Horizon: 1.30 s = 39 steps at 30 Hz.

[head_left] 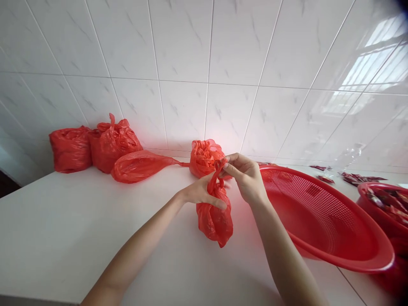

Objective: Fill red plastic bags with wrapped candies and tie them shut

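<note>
A small red plastic bag [215, 221] hangs between my hands over the white counter, its neck gathered and twisted upward. My left hand [204, 191] is wrapped round the neck, thumb across the front, other fingers mostly behind the plastic. Above it, my right hand [240, 172] pinches the top end of the bag between thumb and fingertips. The lower part of the bag bulges; its contents cannot be made out. Just behind my hands sits another crumpled red plastic bag [204, 155], partly covered by them.
Two full red bags [72, 148] stand at the back left, with a loose puffed red bag [140, 165] beside them. To the right is a large red perforated basin [331, 212]. Beyond it are a red tub [369, 191] of wrapped packets, scattered packets [363, 178] and a clear bottle [347, 159].
</note>
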{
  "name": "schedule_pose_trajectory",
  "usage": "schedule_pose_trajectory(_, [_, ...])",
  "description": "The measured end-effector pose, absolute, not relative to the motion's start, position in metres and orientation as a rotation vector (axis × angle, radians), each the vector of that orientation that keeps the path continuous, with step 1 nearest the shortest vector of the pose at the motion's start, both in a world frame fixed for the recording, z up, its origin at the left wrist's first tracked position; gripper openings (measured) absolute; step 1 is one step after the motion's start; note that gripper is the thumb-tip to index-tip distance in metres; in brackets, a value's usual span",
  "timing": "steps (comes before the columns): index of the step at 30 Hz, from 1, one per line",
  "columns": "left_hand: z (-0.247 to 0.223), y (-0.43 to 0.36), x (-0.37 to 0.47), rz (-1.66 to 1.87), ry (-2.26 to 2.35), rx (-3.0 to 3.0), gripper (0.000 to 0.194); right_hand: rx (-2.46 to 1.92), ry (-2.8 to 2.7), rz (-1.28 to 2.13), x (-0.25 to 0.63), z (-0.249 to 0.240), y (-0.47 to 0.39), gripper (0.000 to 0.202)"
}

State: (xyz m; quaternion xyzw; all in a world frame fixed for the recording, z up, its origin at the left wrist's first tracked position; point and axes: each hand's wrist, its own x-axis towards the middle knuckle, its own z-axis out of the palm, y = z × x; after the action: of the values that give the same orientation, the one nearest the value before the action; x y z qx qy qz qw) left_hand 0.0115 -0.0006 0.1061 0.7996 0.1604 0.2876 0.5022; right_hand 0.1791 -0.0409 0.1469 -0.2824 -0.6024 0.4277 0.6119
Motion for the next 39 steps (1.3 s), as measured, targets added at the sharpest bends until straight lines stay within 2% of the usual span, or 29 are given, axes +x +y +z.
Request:
schedule_pose_trajectory(2, [0.098, 0.000, 0.017, 0.586, 0.452, 1.903, 0.067, -0.655, -1.380, 0.941, 0.182, 0.150, -0.042, 0.015])
schedule_pose_trajectory(5, [0.091, 0.000, 0.023, 0.648, 0.604, 1.882, 0.046, -0.678, -1.378, 0.887, 0.187, 0.153, -0.043, 0.013])
schedule_pose_trajectory(9, [0.089, -0.001, 0.027, 0.659, 0.550, 1.881, 0.034, -0.694, -1.386, 0.864, 0.190, 0.155, -0.043, 0.011])
schedule_pose_trajectory(20, [0.085, 0.000, 0.027, 0.805, 0.833, 1.943, 0.026, -0.749, -1.419, 0.871, 0.188, 0.154, -0.043, 0.014])
schedule_pose_trajectory(28, [0.077, 0.003, 0.029, 0.898, 0.940, 2.036, 0.044, -0.783, -1.458, 0.878, 0.187, 0.153, -0.043, 0.017])
schedule_pose_trajectory(39, [0.064, 0.012, 0.029, 0.941, 1.031, 2.106, 0.037, -0.796, -1.474, 0.903, 0.185, 0.153, -0.044, 0.015])
